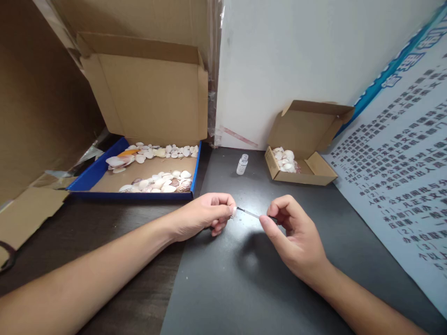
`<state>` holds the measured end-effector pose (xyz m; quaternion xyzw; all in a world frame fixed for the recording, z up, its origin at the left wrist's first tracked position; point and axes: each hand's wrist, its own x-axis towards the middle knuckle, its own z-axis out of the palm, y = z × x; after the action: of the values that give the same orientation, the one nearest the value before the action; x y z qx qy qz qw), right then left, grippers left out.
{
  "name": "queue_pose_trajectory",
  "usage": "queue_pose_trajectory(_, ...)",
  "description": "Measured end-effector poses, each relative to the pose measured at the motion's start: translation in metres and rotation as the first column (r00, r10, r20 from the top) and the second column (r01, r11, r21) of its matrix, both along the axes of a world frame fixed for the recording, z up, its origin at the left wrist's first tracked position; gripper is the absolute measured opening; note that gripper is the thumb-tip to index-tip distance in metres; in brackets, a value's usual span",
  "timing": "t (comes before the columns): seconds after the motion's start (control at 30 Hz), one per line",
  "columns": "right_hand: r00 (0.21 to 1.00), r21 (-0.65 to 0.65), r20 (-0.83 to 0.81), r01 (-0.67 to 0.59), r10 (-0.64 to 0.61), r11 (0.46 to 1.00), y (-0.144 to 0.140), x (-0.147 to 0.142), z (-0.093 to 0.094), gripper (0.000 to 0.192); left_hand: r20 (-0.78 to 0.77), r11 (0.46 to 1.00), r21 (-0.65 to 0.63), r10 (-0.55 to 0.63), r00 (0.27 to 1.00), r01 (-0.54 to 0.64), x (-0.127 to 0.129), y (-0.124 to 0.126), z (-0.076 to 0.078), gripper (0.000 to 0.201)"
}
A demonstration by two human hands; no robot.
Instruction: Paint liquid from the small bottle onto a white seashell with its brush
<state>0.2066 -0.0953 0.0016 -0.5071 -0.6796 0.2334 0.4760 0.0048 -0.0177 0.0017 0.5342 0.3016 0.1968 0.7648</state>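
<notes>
A big box [139, 172], blue-edged with its lid standing up, is sitting far left of the vial [242, 164] and is holding shells [157, 182] lying in two loose rows, too many and too small to count. Nearer the camera than the vial and slightly left of it, the left hand [206, 216] is curling shut, its fingertips pinching a small pale shell [233, 212]; most of that shell is hiding behind the fingers, so its shape is hard to make out. Running rightward from it, a thin brush [249, 213] is touching the shell with its tip, while its dark handle is disappearing into the right hand [291, 232], whose thumb and forefinger are closing on it just below and right of the vial. The vial itself, one small clear bottle with its top off, is standing upright on the dark mat [244, 279] near the white wall, with nothing lying between it and the hands. To the right of the vial a small box [300, 172] is sitting open, holding a little heap of pale shells. Further right, a printed sheet [401, 186] is leaning in, its lower edge cut off by the frame. Two boxes, one vial and one brush are showing.
</notes>
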Motion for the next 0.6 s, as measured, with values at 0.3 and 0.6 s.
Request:
queue_pose_trajectory(0.3,1.0,-0.002,0.002,-0.003,0.003,1.0,-0.0017,0.001,-0.0004,0.018,-0.007,1.0,0.004,-0.004,1.0,0.004,-0.0001,-0.0005,0.0005,0.021)
queue_pose_trajectory(0.6,1.0,0.005,0.014,0.007,-0.007,1.0,-0.0013,0.0007,0.0008,0.016,-0.007,1.0,0.016,-0.017,1.0,0.017,-0.0005,-0.0006,-0.0003,0.023)
